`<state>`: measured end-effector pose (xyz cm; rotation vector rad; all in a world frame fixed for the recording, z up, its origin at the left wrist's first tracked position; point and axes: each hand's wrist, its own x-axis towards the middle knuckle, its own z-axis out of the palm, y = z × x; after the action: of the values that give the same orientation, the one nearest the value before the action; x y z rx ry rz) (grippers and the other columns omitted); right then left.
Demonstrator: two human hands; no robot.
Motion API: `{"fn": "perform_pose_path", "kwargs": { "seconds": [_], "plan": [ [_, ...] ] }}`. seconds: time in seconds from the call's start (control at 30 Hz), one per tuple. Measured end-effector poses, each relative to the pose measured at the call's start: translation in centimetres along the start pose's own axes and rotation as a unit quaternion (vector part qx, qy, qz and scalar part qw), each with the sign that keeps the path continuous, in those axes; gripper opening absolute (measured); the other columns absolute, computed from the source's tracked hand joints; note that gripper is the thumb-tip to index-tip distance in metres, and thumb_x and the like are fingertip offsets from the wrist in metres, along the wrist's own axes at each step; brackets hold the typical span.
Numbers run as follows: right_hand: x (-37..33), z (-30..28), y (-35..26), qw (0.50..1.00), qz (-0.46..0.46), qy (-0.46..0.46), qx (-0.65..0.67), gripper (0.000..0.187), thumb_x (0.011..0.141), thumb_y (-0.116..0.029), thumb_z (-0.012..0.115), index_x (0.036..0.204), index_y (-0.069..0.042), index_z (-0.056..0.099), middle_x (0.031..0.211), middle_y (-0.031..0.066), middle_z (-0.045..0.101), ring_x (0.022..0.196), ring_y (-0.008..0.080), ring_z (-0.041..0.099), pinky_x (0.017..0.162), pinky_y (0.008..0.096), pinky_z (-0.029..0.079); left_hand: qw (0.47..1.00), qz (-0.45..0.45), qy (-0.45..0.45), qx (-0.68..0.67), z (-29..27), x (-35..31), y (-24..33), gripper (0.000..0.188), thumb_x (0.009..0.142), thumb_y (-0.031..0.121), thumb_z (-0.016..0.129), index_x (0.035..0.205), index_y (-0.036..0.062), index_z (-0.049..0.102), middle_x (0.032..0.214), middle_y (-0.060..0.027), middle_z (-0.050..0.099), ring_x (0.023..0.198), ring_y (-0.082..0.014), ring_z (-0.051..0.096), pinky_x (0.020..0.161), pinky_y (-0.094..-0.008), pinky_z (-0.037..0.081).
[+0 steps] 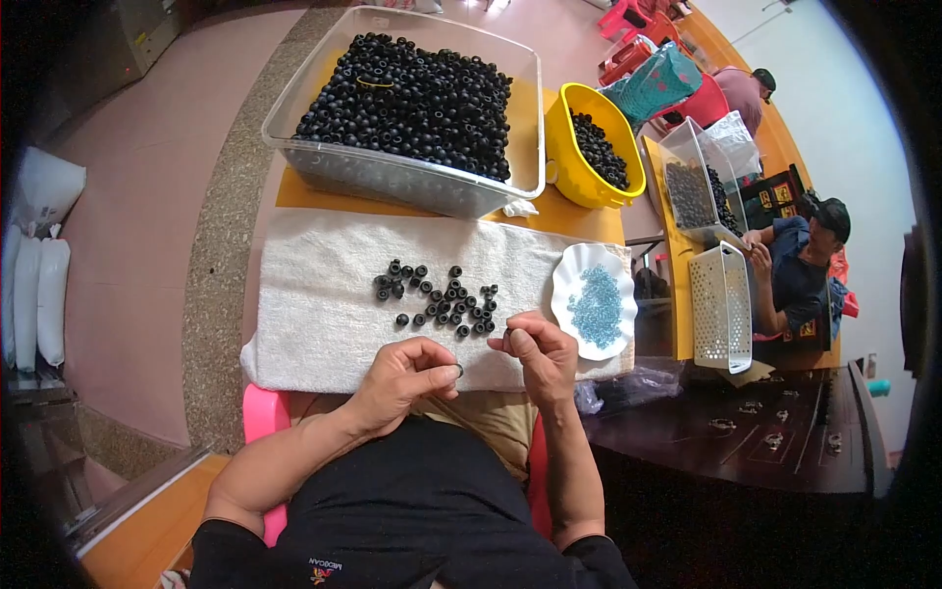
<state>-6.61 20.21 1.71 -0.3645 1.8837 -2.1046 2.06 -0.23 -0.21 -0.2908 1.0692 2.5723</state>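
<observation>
Head view: my left hand (404, 381) pinches a small dark bead (458, 371) between thumb and forefinger; my right hand (542, 355) has its fingertips pressed together, on what I cannot tell. Just beyond both hands, rounded black beads (455, 294), holes showing, lie scattered on a nubby white towel (319, 319). Beside my right hand sits a scalloped white dish (561, 285) of glassy pale-blue beads (596, 306). Farther out, a clear plastic tub (392, 184) heaped with black beads and a yellow bin (564, 162) block the surface's (579, 226) far side.
</observation>
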Motion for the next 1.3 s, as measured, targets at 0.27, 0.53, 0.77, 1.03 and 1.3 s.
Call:
{"fn": "perform_pose_path", "kwargs": {
  "seconds": [0.27, 0.53, 0.77, 1.03, 1.3],
  "plan": [
    [-0.5, 0.1, 0.1, 0.999, 0.029, -0.036, 0.002, 0.017, 0.094, -0.009, 0.061, 0.1, 0.007, 0.064, 0.102, 0.0103, 0.058, 0.086, 0.0162, 0.062, 0.083, 0.0393, 0.059, 1.0, 0.005, 0.003, 0.004, -0.2, 0.0, -0.4, 0.013, 0.088, 0.004, 0.067, 0.099, 0.0001, 0.061, 0.087, -0.0073, 0.065, 0.077, -0.0149, 0.066, 0.071, -0.0281, 0.055],
    [-0.3, 0.5, -0.7, 0.983, 0.142, -0.053, 0.104, 0.019, 0.085, -0.006, 0.071, 0.095, -0.002, 0.055, 0.093, 0.0084, 0.06, 0.085, 0.0157, 0.061, 0.077, 0.0376, 0.06, 1.0, 0.005, 0.001, -0.002, 0.2, 0.3, 0.1, 0.012, 0.088, 0.005, 0.067, 0.097, 0.0006, 0.061, 0.085, -0.0062, 0.065, 0.076, -0.0143, 0.065, 0.071, -0.0275, 0.055],
    [0.3, 0.8, -0.5, 0.966, 0.189, -0.127, 0.126, 0.021, 0.084, -0.003, 0.071, 0.091, -0.003, 0.052, 0.093, 0.0096, 0.059, 0.086, 0.0164, 0.061, 0.075, 0.0348, 0.059, 0.999, 0.029, -0.014, 0.014, -0.1, 0.4, -0.3, 0.014, 0.088, 0.006, 0.068, 0.1, 0.001, 0.062, 0.088, -0.006, 0.065, 0.078, -0.0132, 0.065, 0.072, -0.0268, 0.055],
    [0.7, 0.7, -0.2, 0.955, 0.215, -0.18, 0.095, 0.02, 0.084, -0.006, 0.074, 0.091, -0.002, 0.056, 0.09, 0.0072, 0.065, 0.084, 0.0133, 0.062, 0.076, 0.0275, 0.052, 0.999, 0.023, -0.028, 0.027, -0.1, 0.3, -0.3, 0.015, 0.088, 0.006, 0.068, 0.1, 0.0007, 0.062, 0.09, -0.0058, 0.066, 0.079, -0.0123, 0.065, 0.072, -0.0249, 0.054],
    [0.8, 0.4, -0.6, 0.952, 0.22, -0.206, 0.057, 0.019, 0.084, -0.009, 0.074, 0.092, -0.002, 0.058, 0.09, 0.006, 0.065, 0.084, 0.0119, 0.062, 0.075, 0.0261, 0.05, 0.996, 0.032, -0.031, 0.075, -0.2, 0.4, -0.4, 0.013, 0.088, 0.006, 0.068, 0.099, 0.0008, 0.063, 0.088, -0.0046, 0.067, 0.08, -0.0104, 0.065, 0.073, -0.0236, 0.053]
  ]
}}
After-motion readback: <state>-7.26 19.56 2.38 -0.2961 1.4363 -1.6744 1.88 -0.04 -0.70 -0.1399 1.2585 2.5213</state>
